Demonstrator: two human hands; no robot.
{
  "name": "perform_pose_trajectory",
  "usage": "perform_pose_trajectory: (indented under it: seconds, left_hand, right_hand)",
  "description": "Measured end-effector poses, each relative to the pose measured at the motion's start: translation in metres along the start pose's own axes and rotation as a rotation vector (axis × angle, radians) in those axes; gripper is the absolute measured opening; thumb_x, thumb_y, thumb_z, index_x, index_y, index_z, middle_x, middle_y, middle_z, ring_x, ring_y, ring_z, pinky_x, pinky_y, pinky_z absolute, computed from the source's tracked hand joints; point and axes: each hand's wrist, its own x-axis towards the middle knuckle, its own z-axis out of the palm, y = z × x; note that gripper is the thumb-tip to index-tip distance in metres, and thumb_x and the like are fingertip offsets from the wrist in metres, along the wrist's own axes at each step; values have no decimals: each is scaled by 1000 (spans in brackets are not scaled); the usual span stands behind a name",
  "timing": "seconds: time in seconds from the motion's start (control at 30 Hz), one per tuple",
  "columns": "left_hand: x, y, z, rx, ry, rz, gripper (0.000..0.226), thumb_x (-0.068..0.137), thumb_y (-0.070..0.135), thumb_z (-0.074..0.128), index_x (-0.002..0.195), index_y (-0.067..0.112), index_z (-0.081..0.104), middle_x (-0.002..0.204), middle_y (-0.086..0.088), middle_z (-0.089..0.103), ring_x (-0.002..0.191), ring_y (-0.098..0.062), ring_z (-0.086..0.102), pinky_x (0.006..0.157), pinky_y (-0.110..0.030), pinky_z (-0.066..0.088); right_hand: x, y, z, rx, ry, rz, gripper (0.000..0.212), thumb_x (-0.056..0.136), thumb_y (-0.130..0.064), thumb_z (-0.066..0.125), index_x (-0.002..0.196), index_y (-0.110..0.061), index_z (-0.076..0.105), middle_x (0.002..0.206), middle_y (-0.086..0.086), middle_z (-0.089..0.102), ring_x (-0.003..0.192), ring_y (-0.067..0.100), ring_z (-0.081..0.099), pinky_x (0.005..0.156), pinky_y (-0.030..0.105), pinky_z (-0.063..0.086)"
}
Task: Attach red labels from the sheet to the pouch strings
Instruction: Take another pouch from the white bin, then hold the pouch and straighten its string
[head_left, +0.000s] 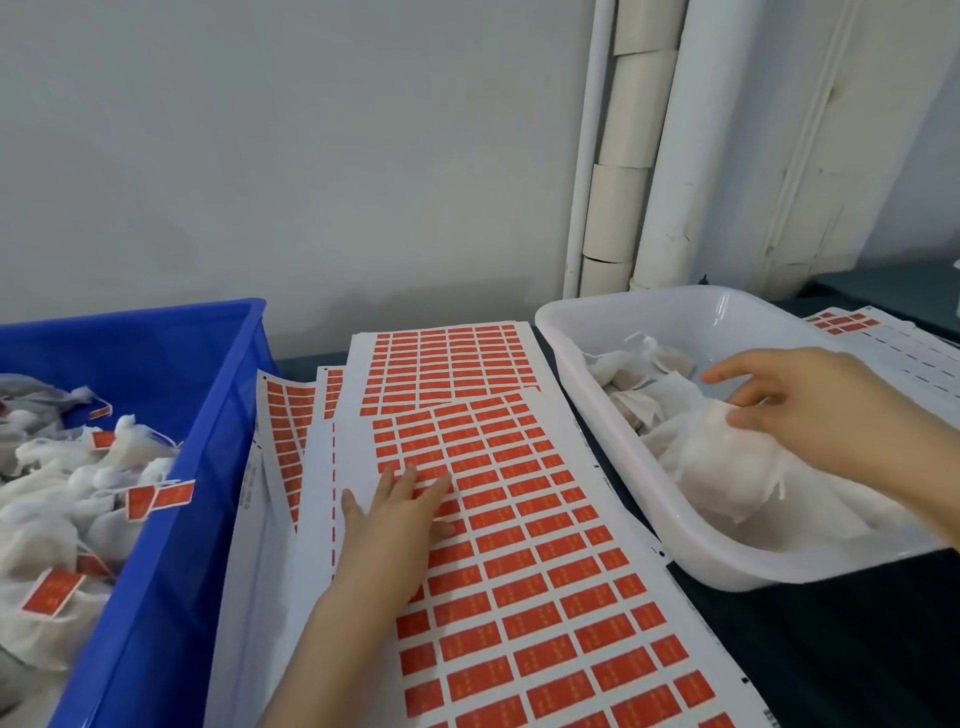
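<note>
- The left hand (400, 519) lies flat on the top label sheet (519, 597), fingers straight and spread. The fingertips (415, 478) press on the rows near its left side. It grips nothing; I would say it is steadying the sheet or feeling for a label edge.
- The right hand (810, 410) is over in the white tray (691, 551) on the right. Its thumb and curled fingers hold the top of a white mesh pouch (727, 462), with the forefinger sticking out. I cannot make out the pouch string from here.
- That pouch carries no label yet, so this round looks to be only starting: pouch picked, label not yet peeled.
- The red labels (558, 652) fill nearly the whole top sheet in tidy rows. A pale patch shows by the left fingertips, but I cannot tell whether labels are missing there.
- More unlabelled pouches (644, 384) lie in the far end of the tray, so there is work left.
- The blue crate (218, 415) on the left holds the finished pile: labelled pouches (62, 525), with red tags (161, 499) hanging from their strings.
- Spare sheets (447, 364) lie fanned under the top one, still full of red. Beyond the tray at the far right lie used sheets (883, 338), mostly stripped to white.
- All of it sits on a dark table (831, 649) against a pale wall.
</note>
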Motion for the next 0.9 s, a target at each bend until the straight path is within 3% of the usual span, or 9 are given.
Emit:
perform_pose_trajectory:
  seconds: [0.2, 0.3, 0.37, 0.43, 0.53, 0.6, 0.7, 0.8, 0.9]
  left_hand:
    - [-19, -17, -5, -236, 122, -167, 56, 94, 50, 36, 146, 36, 22, 158, 6, 16, 146, -23, 14, 115, -50, 11]
    - [-28, -14, -24, -570, 343, -239, 44, 94, 38, 46, 138, 34, 40, 149, 7, 38, 133, -19, 41, 104, -42, 39]
    - [-32, -10, -34, -684, 445, -215, 40, 94, 39, 46, 133, 35, 46, 139, 10, 48, 123, -16, 51, 94, -34, 47]
    - [-35, -6, -42, -818, 496, -141, 38, 90, 49, 41, 126, 40, 50, 127, 19, 55, 112, -8, 56, 81, -19, 50]
    - [-43, -1, -57, -1069, 520, 14, 36, 78, 64, 38, 105, 47, 53, 99, 38, 60, 93, 11, 60, 54, 3, 41]
    - [-49, 1, -62, -1224, 455, 175, 48, 75, 74, 41, 112, 45, 53, 103, 39, 61, 98, 16, 57, 63, 3, 42]
    - [-53, 2, -60, -1315, 321, 327, 70, 66, 73, 59, 123, 34, 52, 110, 25, 66, 102, 2, 63, 71, -10, 51]
    - [-51, 4, -54, -1229, 320, 237, 39, 61, 54, 68, 94, 32, 65, 86, 23, 70, 83, 0, 67, 59, -9, 50]
    - [-43, -2, -47, -1154, 386, 31, 18, 68, 47, 67, 77, 31, 63, 68, 20, 68, 70, 6, 65, 50, -6, 46]
  right_hand:
    - [4, -9, -7, 29, 143, -58, 30, 76, -10, 72, 75, -38, 65, 75, -16, 64, 77, 4, 58, 60, 14, 38]
    - [8, -22, -18, 162, 225, -129, 32, 73, -14, 75, 70, -45, 68, 71, -14, 67, 72, 2, 62, 64, 8, 44]
    - [9, -39, -24, 285, 238, -189, 38, 74, -16, 74, 74, -53, 68, 76, -20, 68, 74, 1, 64, 73, 10, 45]
    - [8, -62, -24, 369, 225, -272, 37, 74, -18, 73, 77, -55, 67, 78, -24, 68, 76, -4, 64, 76, 14, 48]
    - [2, -101, -10, 445, 160, -380, 29, 76, -18, 72, 81, -47, 70, 79, -25, 69, 74, -9, 63, 66, 2, 45]
    - [-2, -122, 13, 442, 80, -424, 25, 79, -18, 70, 82, -43, 69, 80, -25, 68, 77, -12, 61, 60, -1, 42]
    - [-8, -150, 56, 380, -64, -467, 25, 82, -22, 66, 84, -46, 63, 79, -28, 63, 84, -18, 53, 60, -3, 40]
    - [-12, -164, 93, 407, -111, -455, 23, 85, -23, 64, 96, -43, 63, 80, -31, 55, 77, -17, 54, 61, -4, 40]
    - [-21, -157, 121, 498, 23, -348, 21, 86, -41, 53, 106, -48, 51, 99, -31, 53, 77, -19, 48, 60, -5, 37]
